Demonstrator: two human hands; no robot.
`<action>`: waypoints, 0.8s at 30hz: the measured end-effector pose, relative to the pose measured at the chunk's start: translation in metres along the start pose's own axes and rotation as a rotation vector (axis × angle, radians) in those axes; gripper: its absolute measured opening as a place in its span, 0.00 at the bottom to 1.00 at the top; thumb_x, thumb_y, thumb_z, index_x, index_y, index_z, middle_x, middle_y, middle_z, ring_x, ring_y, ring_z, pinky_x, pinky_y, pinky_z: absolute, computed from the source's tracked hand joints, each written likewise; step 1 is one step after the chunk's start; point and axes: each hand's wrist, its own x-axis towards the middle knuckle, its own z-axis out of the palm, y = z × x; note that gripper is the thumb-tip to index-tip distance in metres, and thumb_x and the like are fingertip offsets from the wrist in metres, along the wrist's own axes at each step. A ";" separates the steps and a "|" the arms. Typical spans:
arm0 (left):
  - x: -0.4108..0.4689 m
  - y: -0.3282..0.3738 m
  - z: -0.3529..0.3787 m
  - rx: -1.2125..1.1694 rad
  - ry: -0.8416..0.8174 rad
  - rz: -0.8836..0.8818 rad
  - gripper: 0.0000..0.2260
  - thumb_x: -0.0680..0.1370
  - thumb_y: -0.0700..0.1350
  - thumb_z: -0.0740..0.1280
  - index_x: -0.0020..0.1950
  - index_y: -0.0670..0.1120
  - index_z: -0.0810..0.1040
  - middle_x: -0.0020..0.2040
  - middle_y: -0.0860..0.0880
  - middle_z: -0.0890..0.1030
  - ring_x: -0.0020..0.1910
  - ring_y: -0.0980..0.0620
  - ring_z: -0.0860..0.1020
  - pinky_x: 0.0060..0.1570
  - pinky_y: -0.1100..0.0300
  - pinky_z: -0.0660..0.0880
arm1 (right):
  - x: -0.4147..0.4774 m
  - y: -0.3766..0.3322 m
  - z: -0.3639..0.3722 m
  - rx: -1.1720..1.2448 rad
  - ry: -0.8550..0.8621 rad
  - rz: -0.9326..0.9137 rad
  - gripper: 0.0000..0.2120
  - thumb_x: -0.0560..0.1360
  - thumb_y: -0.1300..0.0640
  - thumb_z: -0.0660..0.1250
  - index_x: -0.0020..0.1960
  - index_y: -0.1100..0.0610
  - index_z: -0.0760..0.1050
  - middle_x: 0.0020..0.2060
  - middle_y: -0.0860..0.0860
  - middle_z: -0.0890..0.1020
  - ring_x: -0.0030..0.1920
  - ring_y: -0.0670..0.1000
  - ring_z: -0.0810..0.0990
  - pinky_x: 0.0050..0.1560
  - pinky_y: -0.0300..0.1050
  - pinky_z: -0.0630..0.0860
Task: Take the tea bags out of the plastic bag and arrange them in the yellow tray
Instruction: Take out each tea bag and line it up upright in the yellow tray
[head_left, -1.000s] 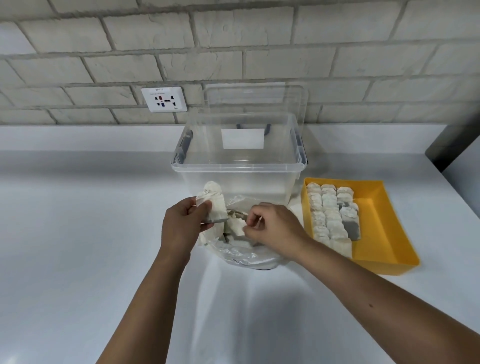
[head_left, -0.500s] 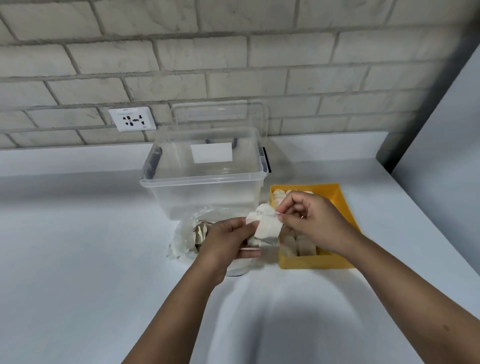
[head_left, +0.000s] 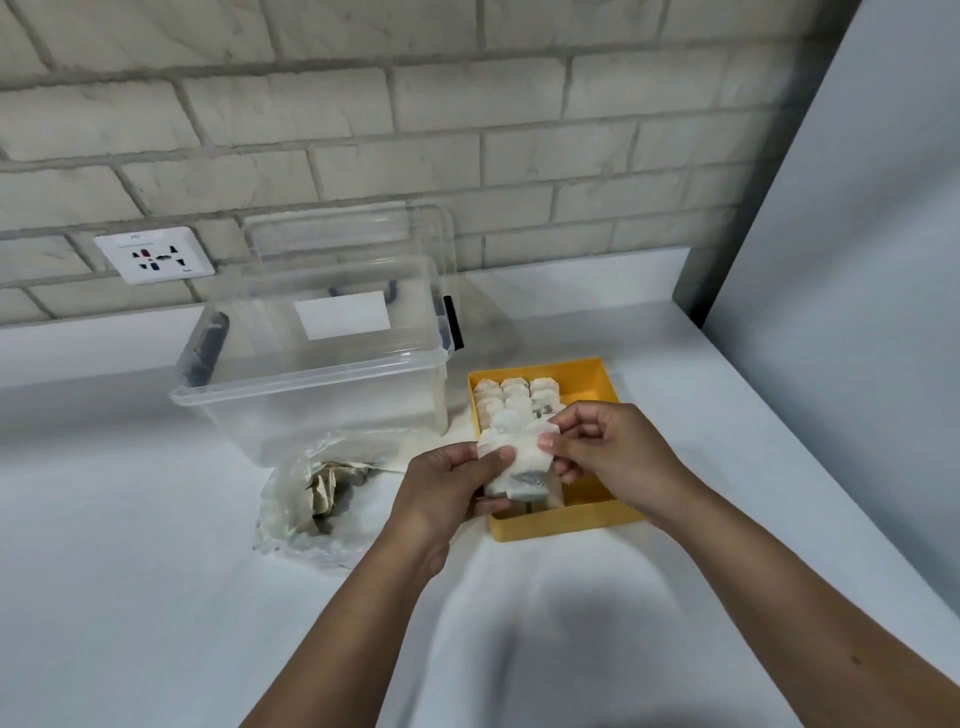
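Both forearms reach forward. The left hand (head_left: 447, 488) grips a small stack of tea bags (head_left: 519, 462) above the yellow tray (head_left: 597, 519); the right hand (head_left: 608, 447) pinches the top one's corner.

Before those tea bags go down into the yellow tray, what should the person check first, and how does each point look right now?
1. Tea bags held firmly: ok, the left hand grips the bunch and the right hand pinches its top edge.
2. Bunch over the yellow tray: ok, it hangs above the tray's near left part.
3. Free space in the tray: ok, its right side is bare; the spot under the hands is hidden.
4. Rows already laid tidy: ok at the far end, the rest cannot tell.
5. How many bags are in the bunch: cannot tell.
6. More left in the plastic bag: ok, some remain inside.
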 end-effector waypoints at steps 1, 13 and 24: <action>0.002 0.000 0.001 -0.022 0.000 -0.013 0.09 0.75 0.42 0.74 0.52 0.40 0.84 0.47 0.42 0.87 0.44 0.48 0.86 0.36 0.63 0.80 | 0.001 0.001 -0.005 0.007 0.018 0.003 0.07 0.73 0.62 0.74 0.48 0.63 0.79 0.34 0.55 0.82 0.32 0.48 0.81 0.37 0.42 0.81; 0.023 -0.002 -0.016 0.014 0.107 0.041 0.05 0.76 0.39 0.72 0.50 0.39 0.83 0.44 0.43 0.87 0.41 0.49 0.86 0.39 0.60 0.83 | 0.046 0.032 -0.052 -0.650 -0.028 -0.001 0.04 0.73 0.55 0.74 0.45 0.54 0.82 0.34 0.48 0.83 0.35 0.47 0.81 0.39 0.42 0.78; 0.024 -0.008 -0.021 0.047 0.108 0.049 0.04 0.77 0.39 0.71 0.50 0.41 0.84 0.44 0.44 0.87 0.41 0.48 0.86 0.38 0.61 0.83 | 0.071 0.060 -0.023 -0.764 -0.028 -0.025 0.07 0.72 0.55 0.74 0.40 0.51 0.76 0.34 0.45 0.80 0.41 0.51 0.81 0.48 0.48 0.79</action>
